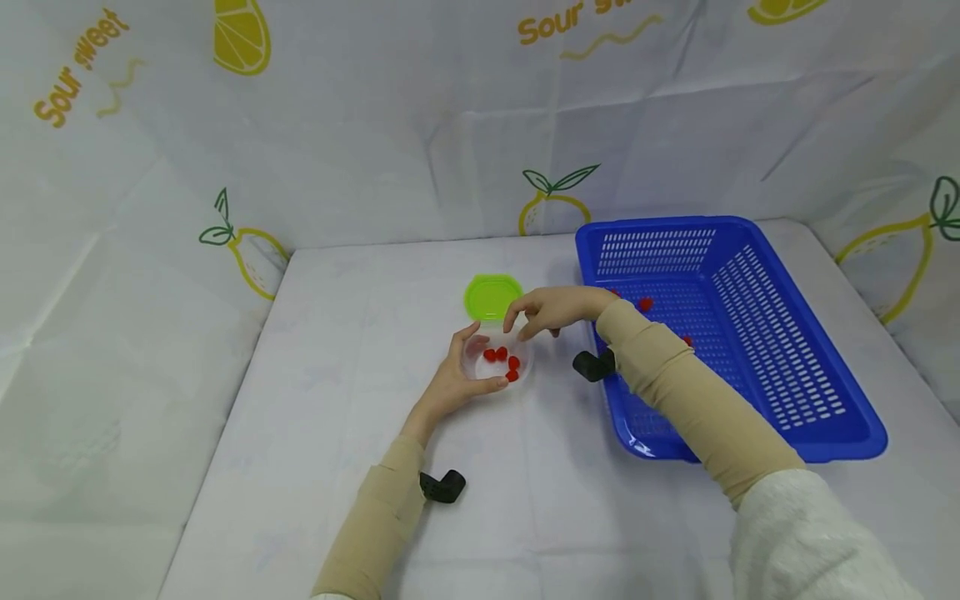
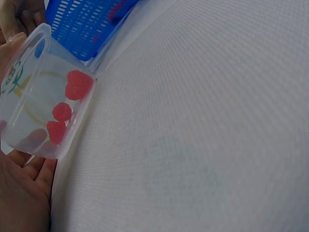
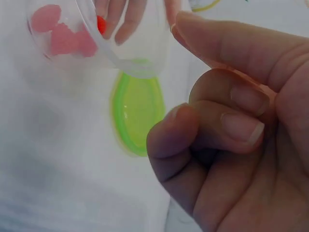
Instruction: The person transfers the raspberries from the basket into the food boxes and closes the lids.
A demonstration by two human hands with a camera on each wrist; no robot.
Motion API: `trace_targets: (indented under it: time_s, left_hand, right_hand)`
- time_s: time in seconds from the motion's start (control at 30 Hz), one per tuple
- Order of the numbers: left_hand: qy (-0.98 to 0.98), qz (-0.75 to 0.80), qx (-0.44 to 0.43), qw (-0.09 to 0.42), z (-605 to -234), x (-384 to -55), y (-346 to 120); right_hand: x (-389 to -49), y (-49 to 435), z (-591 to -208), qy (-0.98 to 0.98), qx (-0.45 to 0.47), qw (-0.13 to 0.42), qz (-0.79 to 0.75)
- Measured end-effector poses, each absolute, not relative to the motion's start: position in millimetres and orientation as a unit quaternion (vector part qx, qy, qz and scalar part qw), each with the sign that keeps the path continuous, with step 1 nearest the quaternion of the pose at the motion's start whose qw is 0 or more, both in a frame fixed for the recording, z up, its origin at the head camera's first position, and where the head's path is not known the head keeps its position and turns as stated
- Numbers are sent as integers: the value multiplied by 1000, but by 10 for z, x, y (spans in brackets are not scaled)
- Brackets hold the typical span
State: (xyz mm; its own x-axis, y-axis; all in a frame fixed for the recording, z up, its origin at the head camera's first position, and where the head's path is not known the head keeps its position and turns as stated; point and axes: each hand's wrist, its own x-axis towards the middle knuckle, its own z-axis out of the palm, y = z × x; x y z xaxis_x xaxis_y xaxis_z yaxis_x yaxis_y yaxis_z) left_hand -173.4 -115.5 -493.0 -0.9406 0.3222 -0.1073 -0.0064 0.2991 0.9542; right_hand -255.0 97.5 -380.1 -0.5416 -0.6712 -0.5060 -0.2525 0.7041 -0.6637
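Note:
My left hand (image 1: 447, 385) holds a clear plastic cup (image 2: 36, 92), thumb on the near side and fingers round the far side. Several red raspberries (image 1: 513, 363) lie at the bottom of the cup. Just above the cup's right rim hovers my right hand (image 1: 551, 309), its fingers bent and the index fingertip apart from the thumb. No raspberry shows in its grasp in the right wrist view, where the raspberries (image 3: 64, 39) appear through the cup wall. Behind the cup, a bright green lid (image 1: 491, 297) lies flat on the table.
A large blue plastic basket (image 1: 828, 367) stands on the right, under my right forearm. A few raspberries (image 1: 645, 304) lie in it, and the forearm hides part of its inside. The white-covered table (image 1: 322, 375) meets a printed cloth backdrop (image 1: 375, 125).

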Motion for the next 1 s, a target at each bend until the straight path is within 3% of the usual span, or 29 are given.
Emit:
trace_targets:
  time_s: [0.5,1.0]
  left_hand:
    - [799,577,91,141,-4962,-1744,-1128]
    - [792,587,96,135,-4963,-1724,-1161]
  right_hand:
    - [-2358,1490,-3393,861,-245,314,-315]
    - [-2283,2268,-3489,875,-160,281,-361]
